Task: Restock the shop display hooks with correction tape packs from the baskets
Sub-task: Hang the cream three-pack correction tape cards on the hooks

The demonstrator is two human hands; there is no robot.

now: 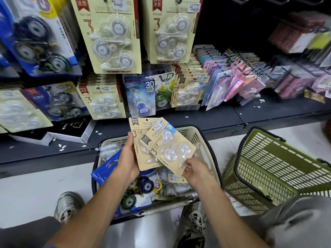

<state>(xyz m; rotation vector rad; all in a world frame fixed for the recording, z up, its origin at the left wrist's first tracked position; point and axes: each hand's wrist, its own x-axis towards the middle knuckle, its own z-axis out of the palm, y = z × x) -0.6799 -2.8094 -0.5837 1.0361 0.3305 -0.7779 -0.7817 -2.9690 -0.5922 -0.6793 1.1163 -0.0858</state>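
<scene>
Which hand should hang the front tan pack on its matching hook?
Probably right. The right hand pinches the front tan pack alone, and the matching hook row hangs up and to its right. The left hand grips the rear pack.

Both bare forearms reached forward from the bottom of the view, converging. The left hand (128, 161) stood thumb-up, fingers curled out of sight, thumb pressed flat along what it gripped. Just beside it, the right hand (196, 170) lay lower, its fingertips pinching upward.
</scene>
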